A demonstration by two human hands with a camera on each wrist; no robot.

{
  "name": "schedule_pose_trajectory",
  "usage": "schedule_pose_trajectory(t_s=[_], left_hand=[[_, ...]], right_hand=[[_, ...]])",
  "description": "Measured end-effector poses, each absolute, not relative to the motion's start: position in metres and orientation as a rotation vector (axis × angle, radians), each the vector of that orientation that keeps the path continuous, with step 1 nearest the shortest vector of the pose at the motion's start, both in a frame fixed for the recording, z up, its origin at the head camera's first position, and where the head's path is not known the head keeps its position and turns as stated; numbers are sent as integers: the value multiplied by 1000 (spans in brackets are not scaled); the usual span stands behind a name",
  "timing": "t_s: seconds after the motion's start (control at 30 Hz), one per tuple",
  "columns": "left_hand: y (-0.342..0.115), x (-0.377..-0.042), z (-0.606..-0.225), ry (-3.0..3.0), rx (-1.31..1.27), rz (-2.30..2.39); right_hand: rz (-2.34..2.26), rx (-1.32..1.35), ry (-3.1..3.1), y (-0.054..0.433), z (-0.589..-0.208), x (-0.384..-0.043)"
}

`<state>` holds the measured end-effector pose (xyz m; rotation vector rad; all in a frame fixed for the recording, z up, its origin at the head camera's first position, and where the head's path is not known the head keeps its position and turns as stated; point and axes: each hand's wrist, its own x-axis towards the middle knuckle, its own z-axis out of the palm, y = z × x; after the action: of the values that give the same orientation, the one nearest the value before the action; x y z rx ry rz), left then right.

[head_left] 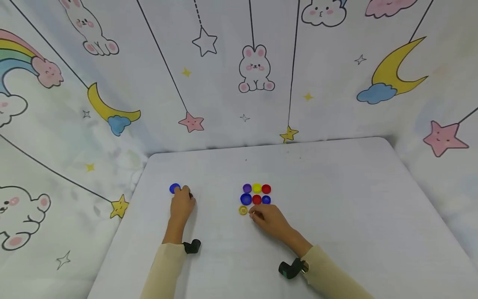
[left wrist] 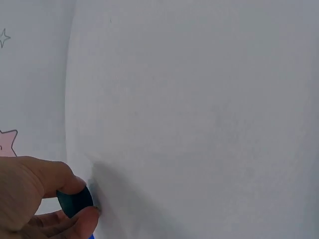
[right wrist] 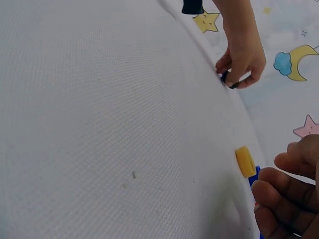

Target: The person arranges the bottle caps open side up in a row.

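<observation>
My left hand (head_left: 182, 205) pinches a dark green bottle cap (left wrist: 75, 201) between thumb and fingers, on the left of the table. Just beyond those fingers lies a blue cap (head_left: 174, 188), partly covered by the hand in the head view. My right hand (head_left: 272, 222), fingers loosely bent and holding nothing visible, is just right of a yellow cap (head_left: 243, 210). Behind it sit a large blue cap (head_left: 246, 199), a red cap (head_left: 257, 199) and a smaller blue cap (head_left: 266, 200). The back row has a purple cap (head_left: 247, 188), a bright yellow cap (head_left: 257, 188) and another red cap (head_left: 266, 189).
The caps lie on a white-covered table (head_left: 336, 187) with rounded far corners. A white cloth (head_left: 224, 91) printed with rabbits, stars and moons hangs behind and at the sides. Dark wrist cameras (head_left: 289, 269) are worn at both sleeve cuffs.
</observation>
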<state>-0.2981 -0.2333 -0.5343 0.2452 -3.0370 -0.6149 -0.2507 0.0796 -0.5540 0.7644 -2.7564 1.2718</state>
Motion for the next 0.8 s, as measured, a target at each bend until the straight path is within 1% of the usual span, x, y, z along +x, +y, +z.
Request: schedule_pose_trajectory(t_s=[0.13, 0.43, 0.67, 0.8], left_hand=[[-225, -295, -531, -3006, 141, -757], [-205, -291, -528, -2839, -72, -840], [-184, -285, -515, -2687, -358, -1008], [-175, -280, -509, -2659, -449, -1078]], right_hand=[[1272, 744, -2770, 81, -551, -251], [1291, 716, -2785, 83, -547, -250], [1303, 725, -2776, 79, -543, -249], [1313, 725, -2782, 78, -541, -249]])
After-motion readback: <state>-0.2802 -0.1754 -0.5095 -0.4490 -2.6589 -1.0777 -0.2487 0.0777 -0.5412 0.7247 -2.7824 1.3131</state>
